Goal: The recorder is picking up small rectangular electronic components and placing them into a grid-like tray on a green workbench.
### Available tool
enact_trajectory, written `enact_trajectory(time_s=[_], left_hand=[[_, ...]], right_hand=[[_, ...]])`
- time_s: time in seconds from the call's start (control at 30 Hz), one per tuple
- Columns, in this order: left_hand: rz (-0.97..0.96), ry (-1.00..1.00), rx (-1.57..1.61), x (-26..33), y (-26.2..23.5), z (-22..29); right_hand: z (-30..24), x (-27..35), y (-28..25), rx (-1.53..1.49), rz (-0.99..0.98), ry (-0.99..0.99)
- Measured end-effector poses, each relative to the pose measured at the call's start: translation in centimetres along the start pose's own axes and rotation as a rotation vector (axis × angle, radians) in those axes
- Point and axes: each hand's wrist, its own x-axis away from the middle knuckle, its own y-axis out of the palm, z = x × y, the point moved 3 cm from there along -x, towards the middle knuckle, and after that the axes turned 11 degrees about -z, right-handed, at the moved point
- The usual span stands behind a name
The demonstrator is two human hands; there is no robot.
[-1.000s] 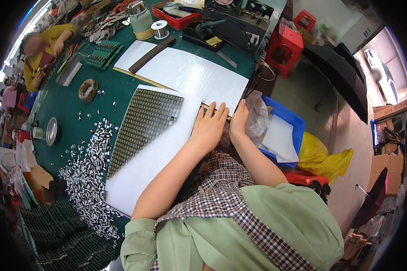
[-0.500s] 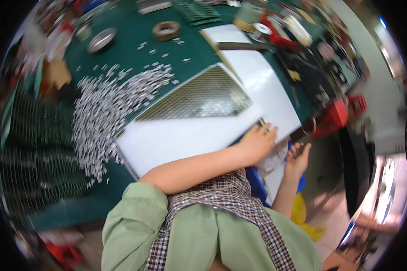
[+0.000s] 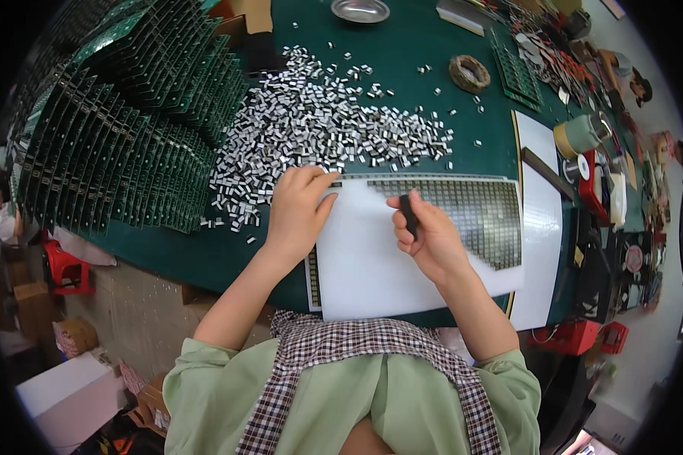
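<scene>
Block, small and dark, stands pinched between the right hand's thumb and curled fingers over the white sheet, probably gripped this way for control. At the sheet's far left corner, the left hand bends its fingers, perhaps steadying; whether they pinch anything, I cannot tell. Beyond, loose metallic pieces heap on the table, presumably for easy reach.

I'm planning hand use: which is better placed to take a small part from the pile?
Probably the left hand: it lies beside the pile of small parts, nothing visibly held. The right hand, farther off, grips a black block.
</scene>
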Motion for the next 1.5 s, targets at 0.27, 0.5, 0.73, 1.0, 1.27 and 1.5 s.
enact_trajectory(time_s=[0.27, 0.5, 0.73, 1.0, 1.27, 1.5], left_hand=[[-0.274, 0.268, -0.413, -1.9, 1.3, 0.1], [-0.247, 0.083, 0.227, -3.5, -0.2, -2.3], [-0.007, 0.096, 0.004, -2.2, 0.0, 0.2], [-0.422, -0.599, 1.999, 0.7, 4.0, -0.4], [-0.447, -0.6, 1.985, 0.7, 4.1, 0.2], [-0.429, -0.591, 1.993, 0.8, 4.3, 0.3]], right_hand=[[0.2, -3.0, 0.0, 0.177, -0.116, 0.018], [1.6, -3.0, -0.2, 0.236, -0.176, 0.038], [-0.1, -1.9, 1.0, 1.049, 0.011, -0.516], [-0.7, -1.4, 1.8, 1.232, 0.055, -0.789], [-0.6, -1.4, 1.7, 1.241, 0.021, -0.79], [-0.6, -1.5, 1.6, 1.225, 0.01, -0.767]])
